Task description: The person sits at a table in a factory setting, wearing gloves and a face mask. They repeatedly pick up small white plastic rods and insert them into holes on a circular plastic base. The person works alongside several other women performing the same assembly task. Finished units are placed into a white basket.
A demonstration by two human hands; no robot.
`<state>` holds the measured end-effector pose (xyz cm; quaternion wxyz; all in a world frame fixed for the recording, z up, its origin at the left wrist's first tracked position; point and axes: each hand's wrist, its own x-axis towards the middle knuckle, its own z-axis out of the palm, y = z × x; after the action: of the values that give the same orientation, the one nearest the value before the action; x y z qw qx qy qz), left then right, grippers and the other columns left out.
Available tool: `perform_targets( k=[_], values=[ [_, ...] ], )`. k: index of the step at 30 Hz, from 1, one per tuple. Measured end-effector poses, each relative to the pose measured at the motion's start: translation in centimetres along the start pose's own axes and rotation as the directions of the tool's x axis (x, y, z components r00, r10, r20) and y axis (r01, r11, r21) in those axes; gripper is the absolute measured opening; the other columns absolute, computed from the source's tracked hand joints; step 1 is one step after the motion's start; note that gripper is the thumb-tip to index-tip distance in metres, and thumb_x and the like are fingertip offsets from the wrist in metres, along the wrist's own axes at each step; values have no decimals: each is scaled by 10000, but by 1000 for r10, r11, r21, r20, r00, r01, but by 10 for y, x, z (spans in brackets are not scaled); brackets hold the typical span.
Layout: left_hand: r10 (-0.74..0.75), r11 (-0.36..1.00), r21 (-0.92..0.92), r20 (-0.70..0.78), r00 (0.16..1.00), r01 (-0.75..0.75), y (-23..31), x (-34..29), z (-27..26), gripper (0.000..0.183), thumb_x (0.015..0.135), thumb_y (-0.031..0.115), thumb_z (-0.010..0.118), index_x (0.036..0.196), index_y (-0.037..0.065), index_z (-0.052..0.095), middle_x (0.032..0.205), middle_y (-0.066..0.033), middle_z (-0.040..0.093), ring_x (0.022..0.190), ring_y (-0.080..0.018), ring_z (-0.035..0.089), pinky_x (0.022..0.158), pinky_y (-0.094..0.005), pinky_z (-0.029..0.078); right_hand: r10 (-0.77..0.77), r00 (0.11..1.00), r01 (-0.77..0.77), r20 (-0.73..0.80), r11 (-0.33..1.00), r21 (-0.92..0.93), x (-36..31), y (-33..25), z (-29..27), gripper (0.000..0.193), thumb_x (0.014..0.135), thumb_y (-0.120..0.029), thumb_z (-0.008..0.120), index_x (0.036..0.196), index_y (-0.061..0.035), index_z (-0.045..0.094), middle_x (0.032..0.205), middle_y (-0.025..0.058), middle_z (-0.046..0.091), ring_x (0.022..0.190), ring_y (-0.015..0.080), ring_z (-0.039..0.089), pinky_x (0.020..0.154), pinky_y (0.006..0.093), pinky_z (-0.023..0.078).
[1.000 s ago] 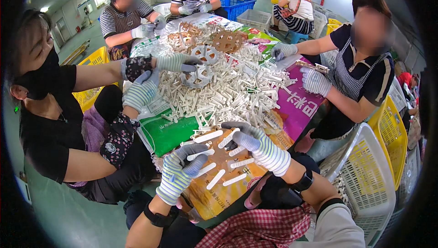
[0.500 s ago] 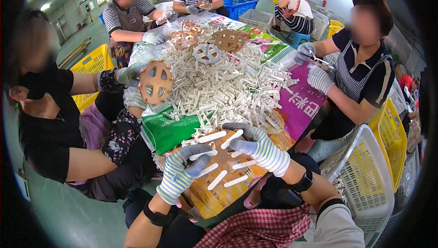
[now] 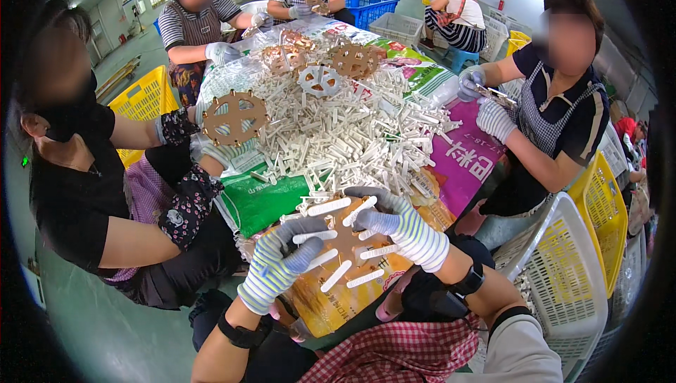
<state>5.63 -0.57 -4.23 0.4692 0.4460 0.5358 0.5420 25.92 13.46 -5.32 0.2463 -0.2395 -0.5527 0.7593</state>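
Note:
Low in front of me is a copper-coloured disc with white plastic strips standing out around its rim like spokes. My left hand, in a striped grey-tipped glove, is closed on a strip at the disc's left side. At the upper right of the rim, my right hand, gloved alike, pinches another strip. Part of the disc is hidden by strips and fingers. Just beyond it spreads a large pile of loose white strips.
Printed sacks cover the table. Copper discs and a silver one lie on the pile. Co-workers sit around; the one at left holds a bare notched copper disc. A white basket and yellow crates stand at right.
My hands and the strip-rimmed disc have barely moved. The co-worker at left has turned their copper disc, so its notched outline now shows more fully.

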Motion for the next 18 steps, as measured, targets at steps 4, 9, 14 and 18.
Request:
perform_targets(
  k=[4, 9, 14, 18],
  values=[
    [155, 970, -163, -155, 976, -179, -9, 7, -5, 616, 901, 53, 707, 1432, 41, 396, 1326, -142, 534, 1079, -181, 601, 931, -318, 528, -19, 996, 33, -90, 988, 153, 2, -4, -5, 652, 905, -276, 725, 1441, -18, 459, 1202, 73, 625, 1066, 158, 613, 929, 325, 525],
    [204, 971, -98, -148, 968, -219, -27, 11, -2, 386, 878, 38, 728, 1204, 20, 522, 1292, -125, 556, 1077, -151, 586, 909, -288, 522, -62, 977, 114, -205, 961, 251, 6, 4, -8, 643, 902, -297, 745, 1417, -19, 479, 1218, 68, 616, 1085, 165, 614, 908, 329, 545],
    [13, 1000, -24, -14, 1000, -14, -24, 5, 11, 278, 912, 30, 689, 1179, -17, 624, 1121, -90, 661, 980, -149, 652, 885, -296, 546, -71, 965, 128, -252, 968, 218, 5, 6, -6, 558, 908, -314, 736, 1347, -37, 533, 1009, 24, 631, 960, 128, 618, 865, 305, 543],
    [-30, 1000, -6, 15, 999, 30, -20, 4, 9, 296, 939, 24, 650, 1233, -7, 660, 1159, -82, 677, 1040, -141, 640, 935, -278, 524, -69, 970, 120, -231, 970, 212, 4, 4, -5, 642, 913, -319, 726, 1424, -27, 469, 1018, 28, 613, 984, 130, 605, 867, 304, 541]
  ],
)
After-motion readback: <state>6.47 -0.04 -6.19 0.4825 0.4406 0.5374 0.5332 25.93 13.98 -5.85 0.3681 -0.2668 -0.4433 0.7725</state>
